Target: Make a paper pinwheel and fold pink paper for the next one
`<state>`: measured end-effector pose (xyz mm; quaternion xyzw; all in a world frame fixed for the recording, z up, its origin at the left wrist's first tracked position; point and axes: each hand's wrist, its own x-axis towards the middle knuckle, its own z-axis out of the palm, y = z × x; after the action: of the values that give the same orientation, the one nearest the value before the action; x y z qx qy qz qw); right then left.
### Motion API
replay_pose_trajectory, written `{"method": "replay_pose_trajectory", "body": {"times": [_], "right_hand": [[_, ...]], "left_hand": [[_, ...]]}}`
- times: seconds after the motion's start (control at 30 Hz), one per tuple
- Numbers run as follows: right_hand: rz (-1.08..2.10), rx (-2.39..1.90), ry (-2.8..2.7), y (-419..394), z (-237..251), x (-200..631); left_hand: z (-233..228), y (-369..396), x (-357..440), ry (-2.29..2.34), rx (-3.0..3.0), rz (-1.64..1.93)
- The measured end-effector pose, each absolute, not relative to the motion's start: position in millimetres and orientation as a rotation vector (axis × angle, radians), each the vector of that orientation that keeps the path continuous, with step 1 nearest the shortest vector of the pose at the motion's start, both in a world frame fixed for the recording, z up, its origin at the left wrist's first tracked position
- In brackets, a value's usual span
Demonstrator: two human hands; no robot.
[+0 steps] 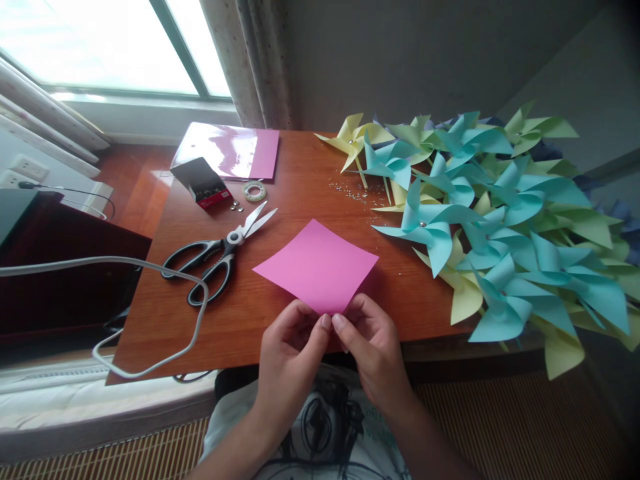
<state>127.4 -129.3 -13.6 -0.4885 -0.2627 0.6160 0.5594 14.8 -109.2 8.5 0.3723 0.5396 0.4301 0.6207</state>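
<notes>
Pink paper [317,265] between both hands' fingertips [326,322]

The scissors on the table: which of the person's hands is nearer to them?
Left. The left hand pinches the near corner of the pink paper square, just right of the scissors. The right hand grips the same corner, farther right.

I count 1 pink paper square [317,265], 1 pair of scissors [217,253], 1 tape roll [255,191], 1 small box [201,182], and 1 purple sheet stack [235,148] on the surface [280,313]. 1 white cable [150,267]. 2 hands in view: left hand [289,353], right hand [373,347]. Pinwheels [500,220]: pile overlaps too much for an exact count, well over 10, blue and yellow-green. Scattered pins [356,191]: too small to count.
</notes>
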Motion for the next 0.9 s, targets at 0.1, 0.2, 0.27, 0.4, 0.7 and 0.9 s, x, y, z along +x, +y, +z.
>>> {"method": "replay_pose_trajectory", "body": {"times": [0.1,0.2,0.27,0.4,0.7,0.9], "right_hand": [[1.457,-1.146,-0.620,-128.5,-12.3,127.1],[1.505,-1.105,-0.634,-127.1,-10.8,130.2],[1.555,-1.068,-0.639,-125.9,-9.2,134.1],[1.602,-1.036,-0.667,-122.8,-6.2,141.4],[1.509,-1.110,-0.695,-123.8,-8.1,139.8],[1.590,-1.057,-0.733,-124.1,-6.4,147.4]], "left_hand": [[5.3,-109.9,12.3,1.196,0.833,0.987],[0.2,-107.7,8.5,1.081,0.729,0.953],[-2.1,-104.2,6.1,1.031,0.658,0.896],[-2.9,-98.2,3.6,1.031,0.654,0.816],[-7.7,-104.0,7.9,1.061,0.642,0.898],[-4.1,-97.1,3.9,1.031,0.646,0.843]]}}
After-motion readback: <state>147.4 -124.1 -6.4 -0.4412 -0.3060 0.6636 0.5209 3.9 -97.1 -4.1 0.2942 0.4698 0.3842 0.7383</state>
